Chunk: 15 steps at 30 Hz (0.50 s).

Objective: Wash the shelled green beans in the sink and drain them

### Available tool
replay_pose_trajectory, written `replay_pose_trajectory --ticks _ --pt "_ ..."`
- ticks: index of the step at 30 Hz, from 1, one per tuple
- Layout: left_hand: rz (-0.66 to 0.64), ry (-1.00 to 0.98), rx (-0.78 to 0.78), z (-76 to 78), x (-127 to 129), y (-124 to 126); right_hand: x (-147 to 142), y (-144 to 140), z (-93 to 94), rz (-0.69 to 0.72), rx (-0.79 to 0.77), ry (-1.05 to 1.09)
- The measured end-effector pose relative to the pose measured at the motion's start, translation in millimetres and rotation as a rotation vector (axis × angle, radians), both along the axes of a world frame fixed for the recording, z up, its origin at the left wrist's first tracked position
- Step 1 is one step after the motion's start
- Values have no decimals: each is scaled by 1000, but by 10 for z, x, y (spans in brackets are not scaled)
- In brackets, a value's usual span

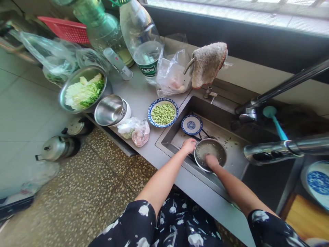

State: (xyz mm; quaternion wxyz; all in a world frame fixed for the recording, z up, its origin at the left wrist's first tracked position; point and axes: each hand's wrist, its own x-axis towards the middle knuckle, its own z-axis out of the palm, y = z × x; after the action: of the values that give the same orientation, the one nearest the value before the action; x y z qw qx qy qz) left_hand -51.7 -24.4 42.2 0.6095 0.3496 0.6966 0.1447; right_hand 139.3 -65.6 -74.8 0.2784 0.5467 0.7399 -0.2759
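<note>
Sink (pixel 180 120), hands (pixel 189 145) at bowl (pixel 218 147) rim

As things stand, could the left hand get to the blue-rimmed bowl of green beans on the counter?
Probably yes. The left hand grips the rim of the metal bowl in the sink; the bean bowl sits just beyond the sink edge, uncovered, with nothing between. It would have to let go of the rim first.

— How many bowls do you count?
— Three metal ones: one with cabbage (pixel 84 90), an empty one (pixel 110 109), one in the sink (pixel 210 153).
— Dishes?
— Three blue-patterned: beans (pixel 162 112), a small saucer (pixel 191 125), a plate (pixel 318 183) at right.
— Bottles?
— Two big ones (pixel 143 37) (pixel 102 27).
— Pots on the floor?
— Two (pixel 58 147) (pixel 77 126).
</note>
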Motion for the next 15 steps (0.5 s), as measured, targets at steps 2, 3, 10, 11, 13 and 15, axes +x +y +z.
replay_pose_trajectory --ticks 2,3,10,11,13,15 --pt "25 -40 -30 36 13 -11 14 20 -23 -40 11 7" --pt "35 -64 -44 57 19 -17 26 32 -33 -65 18 8" --pt "90 -187 -104 97 60 -45 276 131 22 -269 -25 101" --pt "100 -204 -110 81 68 -46 317 133 43 -295 -47 126" --pt "119 -233 -121 46 89 -49 369 126 78 -347 -80 163" --pt "131 -250 -132 15 113 -52 370 118 87 -399 -88 184"
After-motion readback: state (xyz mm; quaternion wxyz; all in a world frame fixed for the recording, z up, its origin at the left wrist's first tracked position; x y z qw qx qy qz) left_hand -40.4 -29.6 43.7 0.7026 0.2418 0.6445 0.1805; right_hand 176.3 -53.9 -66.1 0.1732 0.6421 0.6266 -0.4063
